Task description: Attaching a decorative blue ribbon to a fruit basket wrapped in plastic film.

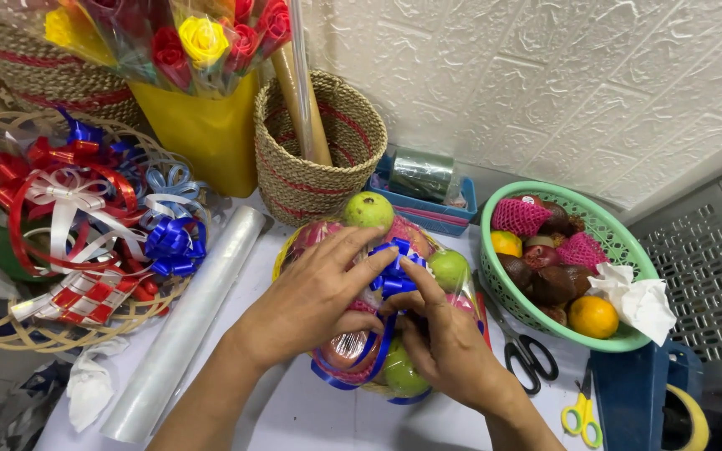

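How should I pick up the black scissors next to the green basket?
Grip the scissors by the black loop handles, coming from the near side, probably. The loops point toward the table's front edge and lie bare, while the blades run up under the rim of the green basket, so the sharp end is tucked away.

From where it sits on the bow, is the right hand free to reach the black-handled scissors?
Probably yes. The right hand rests on the blue bow, and the black-handled scissors lie uncovered on the table just beside its wrist, with nothing between.
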